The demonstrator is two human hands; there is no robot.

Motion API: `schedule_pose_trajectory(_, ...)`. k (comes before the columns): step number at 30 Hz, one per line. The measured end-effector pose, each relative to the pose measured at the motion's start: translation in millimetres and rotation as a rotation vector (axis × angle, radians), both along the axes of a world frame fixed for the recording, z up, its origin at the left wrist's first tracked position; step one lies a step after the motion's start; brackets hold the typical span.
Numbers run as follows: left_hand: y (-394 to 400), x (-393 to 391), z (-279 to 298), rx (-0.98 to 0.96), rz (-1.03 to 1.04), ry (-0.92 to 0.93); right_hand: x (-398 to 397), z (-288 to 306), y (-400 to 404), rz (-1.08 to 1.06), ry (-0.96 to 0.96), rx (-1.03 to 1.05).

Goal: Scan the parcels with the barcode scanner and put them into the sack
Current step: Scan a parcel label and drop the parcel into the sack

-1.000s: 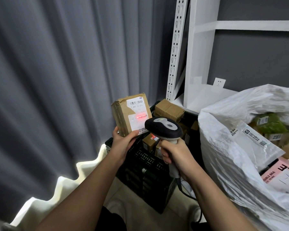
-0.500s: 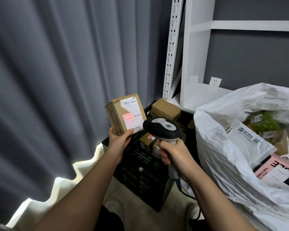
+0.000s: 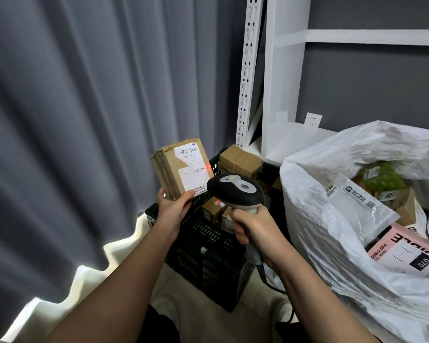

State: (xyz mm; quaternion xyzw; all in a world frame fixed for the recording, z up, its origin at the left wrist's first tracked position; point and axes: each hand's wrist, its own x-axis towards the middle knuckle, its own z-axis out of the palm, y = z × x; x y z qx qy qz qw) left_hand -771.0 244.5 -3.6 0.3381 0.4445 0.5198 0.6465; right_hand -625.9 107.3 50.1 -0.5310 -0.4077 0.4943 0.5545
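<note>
My left hand (image 3: 175, 207) grips the bottom of a brown cardboard parcel (image 3: 181, 167) and holds it upright, white barcode label facing me. A red scan light glows at the label's right edge. My right hand (image 3: 254, 230) is wrapped round the handle of a black and grey barcode scanner (image 3: 234, 190), whose head points at the parcel from just right of it. The white woven sack (image 3: 332, 219) stands open at the right, with several parcels inside, among them a pink box (image 3: 411, 251) and a green one (image 3: 382, 178).
A black plastic crate (image 3: 208, 248) under my hands holds more brown boxes (image 3: 240, 160). A white shelf frame (image 3: 275, 82) stands behind it against a grey wall. Grey curtains (image 3: 84, 120) fill the left. The scanner's cable hangs down by the crate.
The red scan light has slid from the middle of the label to its right edge. Parcel and scanner stay held in much the same pose.
</note>
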Motion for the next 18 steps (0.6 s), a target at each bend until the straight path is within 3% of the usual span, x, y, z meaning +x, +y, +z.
schedule_pose_trajectory(9,-6.7,3.7,2.8,-0.003,-0.031,0.013,11.8,2.8,-5.1,-0.008,0.022,0.029)
schedule_pose_trajectory(18,-52.3,61.0,61.9,0.14,-0.155,0.044,58.9,41.0,-64.0,-0.315,0.056,0.089)
